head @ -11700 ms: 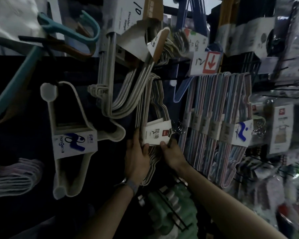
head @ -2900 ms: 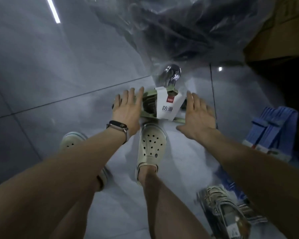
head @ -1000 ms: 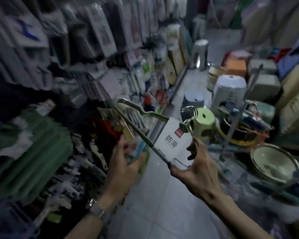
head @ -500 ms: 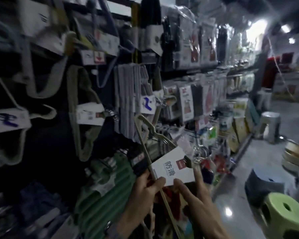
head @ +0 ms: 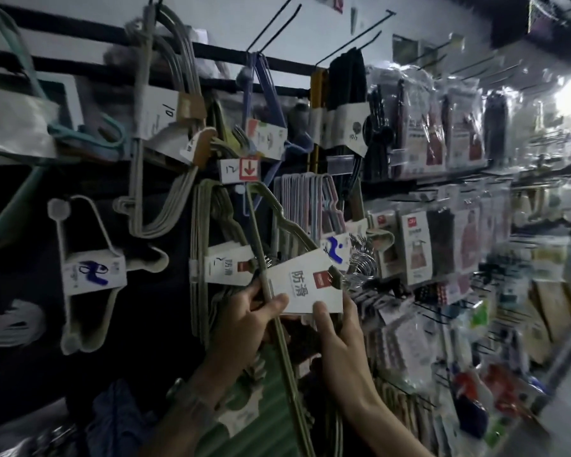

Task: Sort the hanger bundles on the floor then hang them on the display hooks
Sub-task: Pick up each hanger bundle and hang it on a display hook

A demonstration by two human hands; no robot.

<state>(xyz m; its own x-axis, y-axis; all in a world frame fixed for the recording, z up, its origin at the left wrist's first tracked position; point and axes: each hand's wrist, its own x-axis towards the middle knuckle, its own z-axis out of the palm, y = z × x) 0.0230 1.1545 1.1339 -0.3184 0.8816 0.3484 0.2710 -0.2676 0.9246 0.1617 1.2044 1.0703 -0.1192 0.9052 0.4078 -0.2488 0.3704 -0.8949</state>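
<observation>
I hold an olive-green hanger bundle [head: 264,245] with a white paper label [head: 305,285] up against the display wall. My left hand [head: 244,319] grips its long bar, thumb on the label's lower left. My right hand [head: 340,334] holds the label's lower right edge, thumb on top. The bundle's chrome hooks [head: 360,268] point right. Just behind it a matching green bundle [head: 211,245] with the same label hangs from a display hook beneath a price tag with a red arrow [head: 241,169].
The wall carries beige hangers [head: 152,133], a white hanger bundle [head: 83,278], pastel hangers [head: 310,206], blue hangers [head: 261,94] and bagged goods [head: 442,127] to the right. Bare black hooks [head: 274,24] jut out at the top. Green hangers [head: 264,407] lie below my hands.
I have turned further towards the wall and raised the green bundle closer to the hanging matching bundle. Both hands keep hold of it at the label.
</observation>
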